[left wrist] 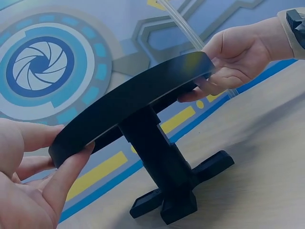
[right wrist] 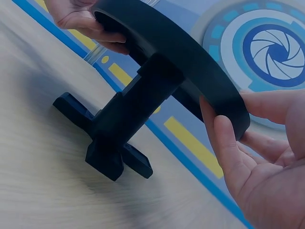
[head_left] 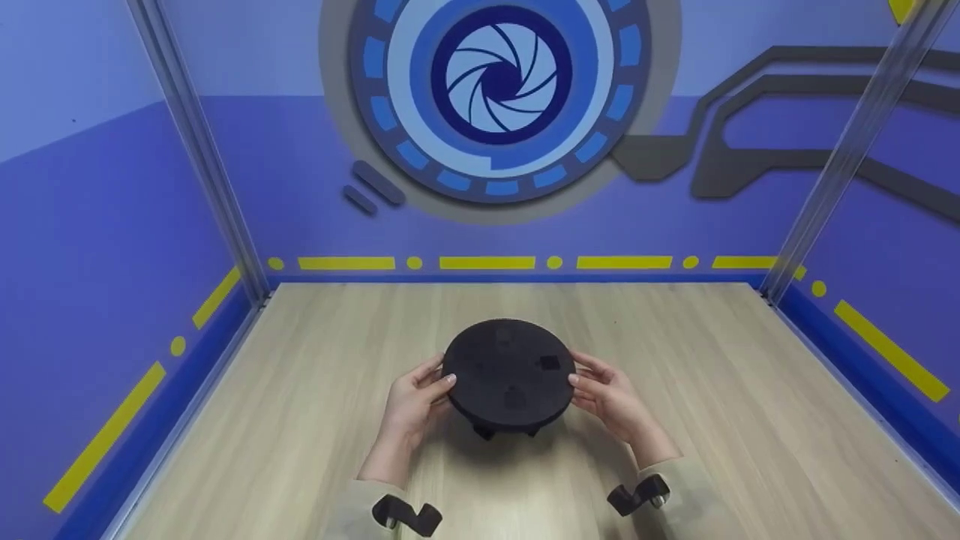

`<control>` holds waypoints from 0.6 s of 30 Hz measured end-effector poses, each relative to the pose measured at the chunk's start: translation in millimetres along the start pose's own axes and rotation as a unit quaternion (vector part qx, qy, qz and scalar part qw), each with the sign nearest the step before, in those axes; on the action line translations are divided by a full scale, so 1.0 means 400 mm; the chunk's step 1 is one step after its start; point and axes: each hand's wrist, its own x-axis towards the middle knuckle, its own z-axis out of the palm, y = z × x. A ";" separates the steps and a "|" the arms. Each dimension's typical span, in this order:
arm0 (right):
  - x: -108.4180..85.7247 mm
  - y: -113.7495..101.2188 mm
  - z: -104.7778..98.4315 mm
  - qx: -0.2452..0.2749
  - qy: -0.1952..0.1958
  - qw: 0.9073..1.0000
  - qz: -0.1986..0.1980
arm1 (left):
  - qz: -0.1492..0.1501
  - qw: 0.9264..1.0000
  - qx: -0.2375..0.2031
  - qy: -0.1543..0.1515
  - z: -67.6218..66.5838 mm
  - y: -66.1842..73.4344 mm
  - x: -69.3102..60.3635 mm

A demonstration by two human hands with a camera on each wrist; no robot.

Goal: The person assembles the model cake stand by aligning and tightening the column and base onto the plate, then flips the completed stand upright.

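Note:
A black round pedestal stand (head_left: pixel 504 375) has a flat disc top, a thick central stem (left wrist: pixel 159 152) and several splayed feet (right wrist: pixel 105 160). It is upright, near the middle of the table. With thumb and fingers, my left hand (head_left: pixel 412 401) grips the disc's left rim. On the opposite side, my right hand (head_left: pixel 613 401) pinches the right rim in the same way. Both wrist views show the fingers wrapped around the rim's edge, partly under the disc. Whether the feet touch the table is hard to tell.
The light wood-grain table (head_left: pixel 337 337) ends at a blue back wall (head_left: pixel 285 180) with printed graphics. Metal posts (head_left: pixel 202 150) stand at both back corners, and blue side walls flank the table. Each sleeved wrist wears a black bracket (head_left: pixel 405 516).

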 end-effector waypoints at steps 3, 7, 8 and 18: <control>0.002 0.002 -0.001 -0.001 0.004 1.000 0.002 | -0.002 1.000 -0.010 0.006 0.003 -0.003 0.004; 0.005 0.002 0.001 0.002 0.009 1.000 0.005 | -0.002 1.000 -0.018 0.008 0.005 -0.001 0.002; 0.005 0.002 0.001 0.002 0.008 1.000 0.006 | -0.002 1.000 -0.020 0.007 0.005 -0.001 0.001; -0.001 -0.016 -0.011 -0.031 -0.006 0.999 0.009 | 0.004 0.999 0.031 0.022 0.002 0.003 0.004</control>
